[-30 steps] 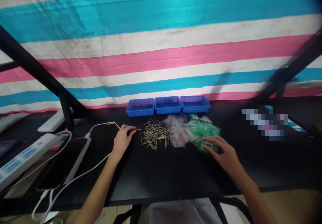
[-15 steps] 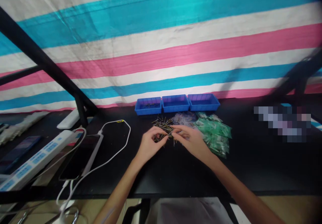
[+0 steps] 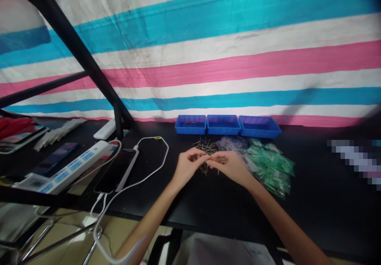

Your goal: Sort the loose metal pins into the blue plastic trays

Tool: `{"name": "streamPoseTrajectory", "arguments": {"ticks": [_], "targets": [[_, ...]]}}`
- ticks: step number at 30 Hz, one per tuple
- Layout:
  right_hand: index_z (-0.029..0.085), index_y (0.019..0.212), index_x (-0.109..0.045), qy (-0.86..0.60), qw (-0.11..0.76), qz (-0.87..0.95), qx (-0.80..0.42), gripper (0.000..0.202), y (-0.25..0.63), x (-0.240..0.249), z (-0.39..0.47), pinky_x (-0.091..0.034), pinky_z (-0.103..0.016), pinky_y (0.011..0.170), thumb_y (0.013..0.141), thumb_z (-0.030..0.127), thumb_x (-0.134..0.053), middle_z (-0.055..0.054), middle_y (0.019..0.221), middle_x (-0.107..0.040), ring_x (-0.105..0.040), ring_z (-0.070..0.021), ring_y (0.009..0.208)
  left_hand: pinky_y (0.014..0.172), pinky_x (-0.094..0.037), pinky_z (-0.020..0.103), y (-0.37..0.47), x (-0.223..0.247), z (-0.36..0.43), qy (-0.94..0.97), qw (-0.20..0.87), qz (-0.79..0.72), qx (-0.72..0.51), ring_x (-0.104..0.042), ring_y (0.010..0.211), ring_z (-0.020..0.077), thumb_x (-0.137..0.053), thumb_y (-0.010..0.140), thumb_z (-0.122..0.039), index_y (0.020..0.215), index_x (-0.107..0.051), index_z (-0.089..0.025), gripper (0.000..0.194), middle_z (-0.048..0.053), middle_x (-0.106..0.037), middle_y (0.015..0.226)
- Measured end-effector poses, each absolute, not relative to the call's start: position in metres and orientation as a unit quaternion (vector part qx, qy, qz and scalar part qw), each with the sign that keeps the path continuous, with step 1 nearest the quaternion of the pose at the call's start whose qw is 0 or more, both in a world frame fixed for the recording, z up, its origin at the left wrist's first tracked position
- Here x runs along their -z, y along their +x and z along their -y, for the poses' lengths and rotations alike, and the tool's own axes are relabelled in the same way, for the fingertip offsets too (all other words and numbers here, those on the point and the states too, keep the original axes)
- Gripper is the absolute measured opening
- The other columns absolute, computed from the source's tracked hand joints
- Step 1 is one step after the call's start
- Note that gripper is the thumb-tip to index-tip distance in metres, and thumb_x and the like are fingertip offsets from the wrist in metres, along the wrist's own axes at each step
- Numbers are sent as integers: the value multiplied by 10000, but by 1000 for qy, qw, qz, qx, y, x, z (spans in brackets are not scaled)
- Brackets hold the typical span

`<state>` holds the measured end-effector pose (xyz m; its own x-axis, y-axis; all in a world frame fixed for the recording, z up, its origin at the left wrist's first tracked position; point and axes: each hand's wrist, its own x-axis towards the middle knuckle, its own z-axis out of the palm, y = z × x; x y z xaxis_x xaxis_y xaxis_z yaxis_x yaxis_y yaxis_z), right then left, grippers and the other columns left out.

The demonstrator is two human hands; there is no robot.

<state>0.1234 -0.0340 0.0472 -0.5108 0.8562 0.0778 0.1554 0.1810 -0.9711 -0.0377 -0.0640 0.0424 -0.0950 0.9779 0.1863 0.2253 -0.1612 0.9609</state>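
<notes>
My left hand is closed in a pinch, thumb against forefinger. Its fingertips meet those of my right hand, also pinched. Whatever is between the fingertips is too small to make out. Behind and under the fingers lies a loose pile of thin, slender metal pieces, some gold-coloured and some dark, like small drill bits or screws. The hands cover part of this pile. Beside my right hand are clear plastic bags and a heap of green plastic packets.
Three blue trays stand in a row behind the pile; the left tray holds a few thin pieces. On the left lie a phone with a white cable, a power strip and a black frame post. A striped sheet hangs behind.
The view has turned left, so things appear farther right. My hands have come together, their fingertips now touching where a small gap was before.
</notes>
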Motion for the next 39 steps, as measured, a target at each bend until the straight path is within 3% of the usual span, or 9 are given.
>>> {"name": "streamPoseTrajectory", "arguments": {"ticks": [3, 8, 13, 17, 19, 23, 28, 34, 39], "targets": [[153, 769, -665, -385, 363, 677, -511, 235, 125, -49, 22, -505, -275, 626, 702, 372, -613, -49, 718, -676, -629, -166, 656, 565, -421, 222, -44, -38, 60, 544, 380, -544, -513, -547, 605, 116, -672, 641, -357, 749, -685, -143, 241, 30, -647, 690], [130, 867, -641, -401, 435, 616, -521, 307, 120, -35, 6, -513, -295, 634, 704, 388, -616, -69, 751, -671, -624, -156, 627, 570, -464, 248, -57, -41, 13, 515, 292, -579, -560, -594, 641, 143, -620, 689, -378, 909, -666, -140, 327, 68, -678, 775], [122, 900, -641, -400, 409, 621, -536, 329, 119, -23, 6, -513, -290, 641, 717, 391, -601, -63, 730, -663, -617, -148, 637, 645, -470, 241, -67, -52, -30, 571, 231, -556, -559, -585, 889, 166, -637, 688, -264, 1248, -439, -192, 598, 127, -521, 1222], [120, 871, -648, -407, 407, 620, -532, 302, 124, -26, 9, -512, -280, 624, 711, 373, -608, -57, 701, -658, -618, -150, 639, 661, -427, 272, -68, -48, -2, 631, 104, -647, -415, -558, 712, 142, -567, 738, -393, 1004, -607, -174, 347, 66, -625, 888], [124, 853, -652, -411, 417, 621, -522, 281, 126, -30, 11, -512, -278, 624, 709, 361, -611, -59, 709, -661, -621, -154, 648, 666, -403, 295, -70, -40, 23, 635, 57, -708, -303, -547, 702, 172, -590, 689, -475, 842, -643, -161, 353, 60, -605, 753], [128, 851, -655, -417, 427, 625, -503, 265, 126, -36, 14, -510, -278, 608, 715, 350, -607, -62, 702, -663, -624, -162, 644, 626, -383, 288, -75, -17, 55, 629, 89, -750, -184, -547, 665, 180, -590, 689, -456, 734, -654, -175, 292, 55, -593, 711], [141, 870, -661, -423, 422, 645, -476, 262, 127, -34, 16, -499, -264, 571, 729, 350, -592, -65, 733, -672, -622, -161, 639, 617, -395, 265, -76, -10, 59, 645, 119, -719, -230, -543, 629, 144, -544, 751, -329, 712, -661, -186, 189, 41, -619, 733], [172, 945, -661, -428, 405, 668, -454, 295, 122, -35, 22, -474, -236, 500, 731, 360, -587, -54, 794, -681, -605, -135, 569, 614, -439, 241, -47, -36, 59, 661, 214, -619, -368, -571, 622, 126, -540, 770, -363, 809, -660, -198, 207, 20, -672, 763], [171, 780, -689, -420, 425, 649, -471, 233, 121, -34, 23, -510, -272, 594, 737, 369, -574, -49, 744, -693, -639, -174, 656, 543, -429, 235, -29, -41, 59, 654, 256, -587, -403, -542, 544, 118, -609, 717, -370, 782, -687, -190, 207, 17, -670, 679]]}}
